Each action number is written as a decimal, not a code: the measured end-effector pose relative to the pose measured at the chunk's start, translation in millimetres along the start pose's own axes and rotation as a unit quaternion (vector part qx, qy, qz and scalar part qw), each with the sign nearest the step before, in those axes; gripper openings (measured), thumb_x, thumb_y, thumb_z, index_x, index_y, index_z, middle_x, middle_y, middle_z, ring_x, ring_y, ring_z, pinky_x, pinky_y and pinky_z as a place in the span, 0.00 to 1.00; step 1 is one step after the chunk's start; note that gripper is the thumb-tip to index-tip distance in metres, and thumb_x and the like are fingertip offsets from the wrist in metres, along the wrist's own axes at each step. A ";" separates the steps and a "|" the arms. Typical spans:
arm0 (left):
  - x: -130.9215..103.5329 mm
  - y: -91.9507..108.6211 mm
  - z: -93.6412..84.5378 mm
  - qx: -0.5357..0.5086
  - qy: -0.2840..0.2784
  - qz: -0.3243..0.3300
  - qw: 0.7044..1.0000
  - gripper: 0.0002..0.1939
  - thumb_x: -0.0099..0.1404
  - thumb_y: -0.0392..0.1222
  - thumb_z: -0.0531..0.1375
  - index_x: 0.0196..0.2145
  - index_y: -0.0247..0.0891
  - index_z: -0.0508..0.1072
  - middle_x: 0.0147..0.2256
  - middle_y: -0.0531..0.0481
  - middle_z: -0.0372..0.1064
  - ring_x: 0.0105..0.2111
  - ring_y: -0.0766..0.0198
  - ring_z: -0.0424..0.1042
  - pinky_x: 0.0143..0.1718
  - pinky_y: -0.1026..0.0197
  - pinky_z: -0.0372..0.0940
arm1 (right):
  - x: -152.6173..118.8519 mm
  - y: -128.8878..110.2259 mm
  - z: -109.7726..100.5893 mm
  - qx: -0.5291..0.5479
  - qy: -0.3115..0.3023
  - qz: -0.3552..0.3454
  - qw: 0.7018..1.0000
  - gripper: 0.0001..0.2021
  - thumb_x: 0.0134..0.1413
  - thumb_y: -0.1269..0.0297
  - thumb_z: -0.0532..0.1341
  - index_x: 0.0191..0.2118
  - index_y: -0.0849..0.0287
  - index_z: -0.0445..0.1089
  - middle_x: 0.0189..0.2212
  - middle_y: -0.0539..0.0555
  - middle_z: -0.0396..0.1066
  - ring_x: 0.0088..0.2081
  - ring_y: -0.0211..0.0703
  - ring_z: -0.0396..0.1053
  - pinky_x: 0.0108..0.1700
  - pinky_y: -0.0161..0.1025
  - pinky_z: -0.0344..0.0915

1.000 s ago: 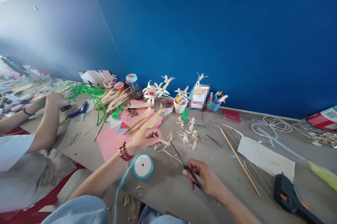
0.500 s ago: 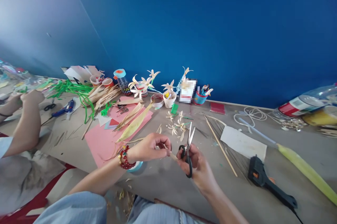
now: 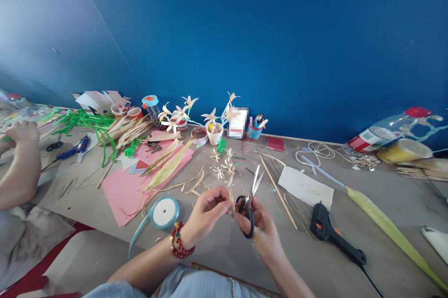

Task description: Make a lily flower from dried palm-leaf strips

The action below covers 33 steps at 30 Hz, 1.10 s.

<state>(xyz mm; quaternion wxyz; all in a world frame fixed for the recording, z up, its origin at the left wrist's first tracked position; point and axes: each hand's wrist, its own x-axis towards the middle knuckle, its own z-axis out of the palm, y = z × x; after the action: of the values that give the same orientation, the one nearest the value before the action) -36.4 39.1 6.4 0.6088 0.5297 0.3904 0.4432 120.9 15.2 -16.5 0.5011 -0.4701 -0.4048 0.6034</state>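
Near the table's front edge my two hands meet at the fingertips. Between finger and thumb, my left hand [image 3: 212, 207] pinches a small pale strip of dried husk [image 3: 231, 197]. Black-handled scissors [image 3: 252, 186] are in my right hand [image 3: 262, 225], blades pointing up and a little parted. My right thumb reaches to the lower end of the strip; whether it also grips it I cannot tell. Just beyond lie several small cream husk flowers [image 3: 227, 165] on the table. A roll of light blue ribbon [image 3: 165, 212] rests left of my left wrist.
Right of my hands lie a black glue gun [image 3: 322, 225], a white paper [image 3: 306, 186] and a wooden stick [image 3: 280, 193]. Pink paper [image 3: 119, 195] with husks spreads to the left. Potted flowers [image 3: 214, 132] stand by the blue wall. Another person's arm [image 3: 21, 162] is at far left.
My view has shifted to the right, so things on the table sit further left. My left hand has turned and the strip now stands more upright. The ribbon roll has come into fuller view.
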 end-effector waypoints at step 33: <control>9.8 8.8 -6.1 0.024 -0.067 -0.018 0.997 0.12 0.64 0.45 0.61 0.27 0.35 0.67 0.26 0.53 0.63 0.27 0.67 0.62 0.29 0.65 0.56 | -13.5 -6.9 -27.5 -0.088 -0.182 0.086 0.976 0.30 0.42 0.32 0.64 0.26 0.55 0.57 0.18 0.44 0.57 0.20 0.33 0.55 0.23 0.31 0.55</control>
<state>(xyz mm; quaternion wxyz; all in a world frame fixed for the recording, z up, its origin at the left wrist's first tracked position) -40.3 50.6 14.2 0.6287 0.5651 0.3688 0.3865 149.9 3.5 -14.0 0.3218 -0.4275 -0.4994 0.6814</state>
